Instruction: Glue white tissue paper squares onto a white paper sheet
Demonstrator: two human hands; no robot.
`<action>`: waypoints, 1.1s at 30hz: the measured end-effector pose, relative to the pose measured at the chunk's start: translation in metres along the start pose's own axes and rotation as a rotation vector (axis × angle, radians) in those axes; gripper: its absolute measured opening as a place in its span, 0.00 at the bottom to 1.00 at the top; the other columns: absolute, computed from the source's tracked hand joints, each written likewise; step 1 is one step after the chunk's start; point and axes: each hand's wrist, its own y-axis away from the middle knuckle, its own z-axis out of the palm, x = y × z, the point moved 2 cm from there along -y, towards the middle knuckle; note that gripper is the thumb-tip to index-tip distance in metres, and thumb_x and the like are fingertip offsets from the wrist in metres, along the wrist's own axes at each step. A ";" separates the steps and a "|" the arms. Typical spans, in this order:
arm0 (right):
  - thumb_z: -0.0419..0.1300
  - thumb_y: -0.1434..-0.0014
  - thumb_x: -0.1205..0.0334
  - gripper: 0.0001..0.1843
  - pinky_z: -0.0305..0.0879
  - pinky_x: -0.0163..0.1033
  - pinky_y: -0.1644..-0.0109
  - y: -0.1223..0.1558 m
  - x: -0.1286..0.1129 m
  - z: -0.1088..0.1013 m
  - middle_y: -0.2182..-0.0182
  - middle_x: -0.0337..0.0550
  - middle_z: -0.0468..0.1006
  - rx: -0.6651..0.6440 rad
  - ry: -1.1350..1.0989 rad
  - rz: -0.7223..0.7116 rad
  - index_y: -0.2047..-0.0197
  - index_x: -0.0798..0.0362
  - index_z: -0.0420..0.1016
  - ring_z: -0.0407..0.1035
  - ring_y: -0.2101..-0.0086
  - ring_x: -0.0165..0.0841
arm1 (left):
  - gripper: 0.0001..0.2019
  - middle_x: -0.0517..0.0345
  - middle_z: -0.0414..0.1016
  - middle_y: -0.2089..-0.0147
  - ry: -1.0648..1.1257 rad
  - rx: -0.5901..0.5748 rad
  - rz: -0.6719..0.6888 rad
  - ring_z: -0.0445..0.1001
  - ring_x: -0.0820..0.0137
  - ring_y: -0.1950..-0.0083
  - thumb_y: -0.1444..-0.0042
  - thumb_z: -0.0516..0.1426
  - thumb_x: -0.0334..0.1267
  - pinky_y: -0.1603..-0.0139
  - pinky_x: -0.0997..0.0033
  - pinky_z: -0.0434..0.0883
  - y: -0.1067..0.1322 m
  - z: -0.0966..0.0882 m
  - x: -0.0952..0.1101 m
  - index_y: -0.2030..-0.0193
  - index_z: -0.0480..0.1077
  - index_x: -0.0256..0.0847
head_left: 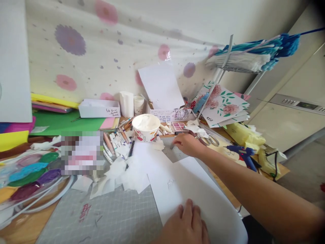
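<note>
1. Gray mat [114, 217], spread out left of the left fingers.
2. White sheet [203, 189], right under the left hand [186, 225], fingers flat and close together.
3. Right hand [189, 144]: fingers curled, can't tell if they're pinching anything.
4. Paper bowl [144, 136], just past the right fingertips, bit left.

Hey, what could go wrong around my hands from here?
Your right forearm is near the blue glue gun and might knock it; I can't tell whether it's hot. Your right hand is close to the paper bowl and could tip it. The white paper under your left hand might shift.
</note>
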 end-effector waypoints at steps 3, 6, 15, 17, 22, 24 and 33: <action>0.52 0.42 0.67 0.13 0.61 0.35 0.58 -0.018 0.003 0.007 0.60 0.46 0.78 -0.003 0.001 0.032 0.60 0.54 0.78 0.71 0.62 0.35 | 0.08 0.51 0.81 0.61 -0.007 0.028 -0.019 0.79 0.62 0.60 0.42 0.55 0.36 0.67 0.70 0.74 -0.002 0.000 0.001 0.65 0.75 0.36; 0.54 0.42 0.64 0.15 0.62 0.36 0.56 -0.032 -0.003 0.019 0.55 0.46 0.77 -0.034 0.002 0.010 0.53 0.52 0.76 0.71 0.59 0.36 | 0.08 0.51 0.81 0.61 0.000 0.039 -0.026 0.79 0.62 0.60 0.43 0.55 0.35 0.68 0.70 0.74 -0.002 0.001 0.001 0.63 0.75 0.35; 0.59 0.42 0.54 0.19 0.64 0.47 0.51 -0.055 -0.025 0.042 0.54 0.47 0.74 -0.105 -0.001 -0.019 0.51 0.55 0.71 0.68 0.56 0.37 | 0.08 0.46 0.81 0.60 0.099 -0.061 0.015 0.79 0.60 0.58 0.44 0.55 0.32 0.69 0.70 0.74 0.001 0.008 -0.001 0.64 0.76 0.34; 0.57 0.40 0.54 0.15 0.66 0.45 0.55 -0.054 -0.024 0.042 0.59 0.45 0.75 -0.099 -0.022 -0.011 0.54 0.55 0.72 0.70 0.60 0.34 | 0.09 0.45 0.81 0.60 0.119 -0.124 0.026 0.79 0.59 0.57 0.44 0.55 0.31 0.69 0.69 0.74 -0.001 0.007 -0.003 0.61 0.76 0.33; 0.57 0.43 0.61 0.08 0.62 0.33 0.66 -0.047 -0.024 0.038 0.69 0.39 0.77 -0.082 -0.106 -0.017 0.63 0.54 0.76 0.70 0.69 0.29 | 0.12 0.37 0.77 0.53 0.172 -0.262 0.009 0.78 0.57 0.54 0.42 0.52 0.33 0.66 0.67 0.76 -0.004 -0.002 -0.007 0.58 0.75 0.31; 0.60 0.46 0.61 0.07 0.61 0.32 0.66 -0.044 -0.026 0.038 0.70 0.39 0.76 -0.080 -0.124 -0.045 0.64 0.54 0.77 0.70 0.69 0.30 | 0.10 0.37 0.77 0.53 0.162 -0.256 0.058 0.77 0.55 0.52 0.41 0.52 0.32 0.65 0.65 0.77 -0.006 -0.008 -0.006 0.61 0.75 0.32; 0.61 0.47 0.68 0.20 0.58 0.39 0.45 -0.023 -0.089 0.032 0.52 0.46 0.72 -0.045 -0.136 -0.448 0.50 0.51 0.74 0.65 0.52 0.35 | 0.10 0.35 0.77 0.54 0.139 -0.277 0.149 0.77 0.49 0.53 0.42 0.55 0.32 0.65 0.58 0.78 -0.019 -0.035 -0.007 0.59 0.75 0.28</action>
